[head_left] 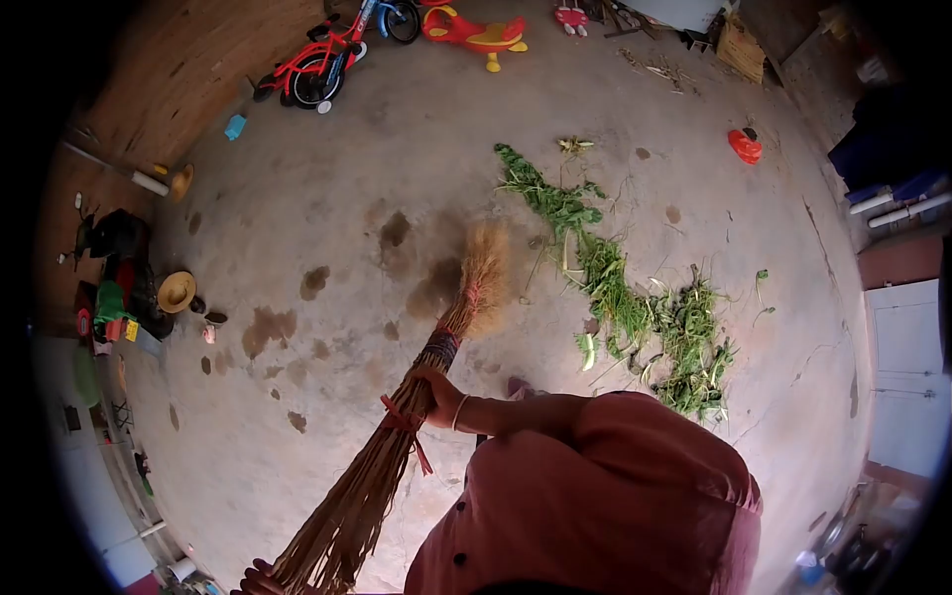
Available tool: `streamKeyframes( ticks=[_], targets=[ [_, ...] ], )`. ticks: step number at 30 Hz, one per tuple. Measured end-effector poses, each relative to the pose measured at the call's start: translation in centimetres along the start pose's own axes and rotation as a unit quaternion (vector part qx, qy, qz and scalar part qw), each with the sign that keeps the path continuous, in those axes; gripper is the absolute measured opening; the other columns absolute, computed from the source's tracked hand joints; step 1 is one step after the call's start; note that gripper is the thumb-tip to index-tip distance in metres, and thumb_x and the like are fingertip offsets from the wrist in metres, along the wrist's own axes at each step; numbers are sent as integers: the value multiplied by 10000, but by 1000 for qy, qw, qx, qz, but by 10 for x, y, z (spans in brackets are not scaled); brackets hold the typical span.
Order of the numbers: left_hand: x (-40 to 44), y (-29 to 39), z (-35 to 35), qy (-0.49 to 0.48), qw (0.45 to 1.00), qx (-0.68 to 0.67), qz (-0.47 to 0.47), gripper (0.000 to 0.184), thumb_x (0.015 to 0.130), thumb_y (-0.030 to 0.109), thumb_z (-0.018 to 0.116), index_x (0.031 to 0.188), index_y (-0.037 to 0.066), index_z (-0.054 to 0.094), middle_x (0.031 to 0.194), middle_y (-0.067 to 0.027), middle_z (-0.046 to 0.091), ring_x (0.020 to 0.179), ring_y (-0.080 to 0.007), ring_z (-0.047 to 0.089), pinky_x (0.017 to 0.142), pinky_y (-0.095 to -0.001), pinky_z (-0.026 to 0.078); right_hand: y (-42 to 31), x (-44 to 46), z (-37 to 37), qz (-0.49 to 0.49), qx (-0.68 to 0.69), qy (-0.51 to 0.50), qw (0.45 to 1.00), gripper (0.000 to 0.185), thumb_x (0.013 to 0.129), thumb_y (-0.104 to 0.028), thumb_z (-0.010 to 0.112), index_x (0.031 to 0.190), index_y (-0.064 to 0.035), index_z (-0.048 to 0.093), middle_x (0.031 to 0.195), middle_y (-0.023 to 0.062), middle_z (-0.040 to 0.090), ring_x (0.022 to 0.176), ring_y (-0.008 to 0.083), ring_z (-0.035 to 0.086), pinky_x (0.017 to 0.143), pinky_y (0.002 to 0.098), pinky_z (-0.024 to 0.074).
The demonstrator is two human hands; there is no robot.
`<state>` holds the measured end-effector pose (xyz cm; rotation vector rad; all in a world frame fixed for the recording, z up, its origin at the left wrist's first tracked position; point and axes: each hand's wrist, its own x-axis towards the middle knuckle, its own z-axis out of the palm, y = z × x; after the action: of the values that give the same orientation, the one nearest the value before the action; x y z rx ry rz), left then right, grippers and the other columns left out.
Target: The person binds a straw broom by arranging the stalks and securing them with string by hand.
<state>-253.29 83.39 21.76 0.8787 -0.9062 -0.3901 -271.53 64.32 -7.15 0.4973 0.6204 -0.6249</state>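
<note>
A long straw broom [397, 426] slants across the view from the lower left up to the middle. My right hand [436, 397], with a bracelet at the wrist, is wrapped round its handle below the dark binding. At the bottom left edge my left hand [260, 579] grips the handle's top end, partly cut off by the frame. The bristles [486, 263] rest at the floor and look slightly blurred. Just right of them, a strip of green leaves and stalks [615, 288] lies on the concrete floor [387, 149].
A red bicycle [317, 69] and a red-yellow ride-on toy [476, 35] stand at the top. A straw hat [177, 293] is at the left near a scooter [124, 258]. A red bag [744, 147] lies upper right. White cabinet doors [907, 367] line the right.
</note>
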Motion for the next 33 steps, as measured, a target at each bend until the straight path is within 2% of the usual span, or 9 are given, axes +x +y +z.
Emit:
streamKeyframes(
  ticks=[4, 7, 10, 17, 20, 23, 27, 28, 33],
  targets=[
    [6, -34, 33, 104, 993, 51, -15, 235, 850, 252, 384, 980, 95, 499, 688, -5, 414, 714, -190, 417, 803, -402, 351, -19, 6, -31, 77, 50, 9, 996, 240, 714, -175, 581, 896, -79, 457, 866, 94, 523, 799, 259, 542, 620, 364, 504],
    [19, -88, 29, -12, 987, -100, -125, 251, 730, 97, 577, 734, 112, 326, 562, 25, 273, 527, -86, 296, 658, -288, 318, -63, -8, -66, -34, -14, 73, 997, 285, 756, -204, 533, 964, -82, 382, 980, 165, 499, 854, 292, 584, 507, 362, 505],
    [8, -149, 57, -6, 961, -179, -209, 278, 708, 84, 612, 727, 107, 336, 549, 11, 336, 532, -119, 354, 658, -293, 346, -124, -41, -65, -69, 58, 24, 996, 378, 764, -200, 512, 1042, -35, 316, 984, 165, 458, 933, 331, 563, 848, 536, 445],
    [27, -237, 65, 33, 911, -249, -327, 242, 685, 86, 601, 765, 96, 373, 677, -24, 390, 675, -170, 378, 825, -368, 345, -196, -35, -37, -309, 38, 64, 948, 278, 722, -240, 520, 918, -64, 431, 886, 160, 517, 842, 356, 580, 783, 664, 391],
    [66, -245, 40, -10, 922, -253, -293, 241, 697, 124, 609, 765, 91, 381, 674, -30, 394, 689, -175, 389, 828, -370, 340, -178, -19, 15, -293, 61, 14, 954, 275, 715, -220, 526, 916, -64, 422, 886, 170, 485, 806, 398, 541, 710, 691, 405],
    [130, -230, 10, -49, 960, -189, -202, 300, 704, 177, 635, 726, 109, 343, 587, 0, 350, 579, -136, 347, 647, -306, 314, -149, 42, 73, -250, 29, 33, 967, 299, 695, -237, 557, 865, -20, 443, 751, 147, 526, 703, 312, 577, 717, 453, 507],
    [202, -197, -32, -48, 979, -168, -102, 328, 712, 168, 631, 695, 127, 306, 571, 28, 251, 565, -116, 270, 625, -284, 252, -88, 122, 169, -99, 119, 27, 988, 250, 745, -190, 529, 918, -50, 417, 846, 160, 517, 810, 343, 580, 805, 634, 411],
    [207, -208, -85, -158, 970, -184, -37, 267, 857, 251, 385, 1026, 98, 523, 774, -34, 505, 817, -254, 493, 849, -445, 369, -73, 137, 194, -63, 116, 43, 990, 261, 746, -189, 539, 928, -53, 412, 859, 156, 509, 825, 344, 578, 806, 636, 411],
    [267, -217, -55, -128, 982, -132, -33, 66, 796, 175, 525, 769, 117, 539, 639, -9, 485, 654, -167, 474, 634, -371, 419, -60, 238, 221, -68, 50, -28, 996, 278, 750, -200, 546, 940, -60, 400, 873, 151, 501, 837, 333, 589, 766, 632, 441]
  ],
)
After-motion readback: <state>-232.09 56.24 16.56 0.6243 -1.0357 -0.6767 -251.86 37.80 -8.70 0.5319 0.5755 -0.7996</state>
